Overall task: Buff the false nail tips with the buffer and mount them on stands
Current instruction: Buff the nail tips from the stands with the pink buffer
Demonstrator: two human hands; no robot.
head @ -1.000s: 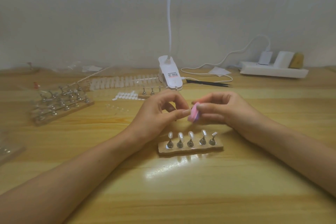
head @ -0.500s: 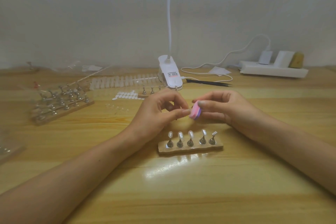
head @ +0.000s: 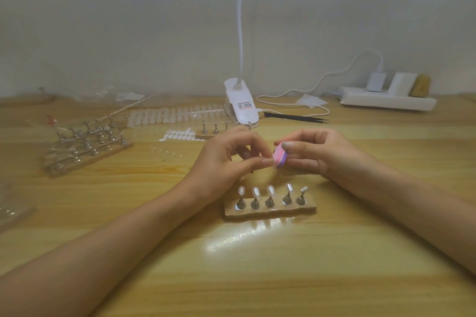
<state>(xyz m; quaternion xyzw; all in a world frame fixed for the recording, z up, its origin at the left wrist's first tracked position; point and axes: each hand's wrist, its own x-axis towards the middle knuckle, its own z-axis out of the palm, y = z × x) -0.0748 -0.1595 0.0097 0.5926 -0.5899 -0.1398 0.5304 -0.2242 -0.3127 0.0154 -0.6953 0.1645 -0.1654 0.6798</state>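
Observation:
My right hand (head: 316, 153) pinches a small pink and purple buffer (head: 278, 158) between thumb and forefinger. My left hand (head: 226, 159) has its fingertips pressed against the buffer's left face; the false nail tip it seems to pinch there is too small and blurred to make out. Just in front of both hands a wooden stand base (head: 270, 210) carries a row of metal stands. The left ones bear clear nail tips (head: 255, 192), while the rightmost stand (head: 302, 195) looks bare.
A strip of unused nail tips (head: 175, 113) and adhesive tabs (head: 180, 134) lie behind my left hand. More stands (head: 87, 147) sit at the left. A clip lamp (head: 240, 105), black tweezers (head: 296, 117) and a power strip (head: 386, 100) line the back.
The buffer in my right hand has shifted slightly against my left fingertips, a small rubbing motion. Both hands stay in the same place.

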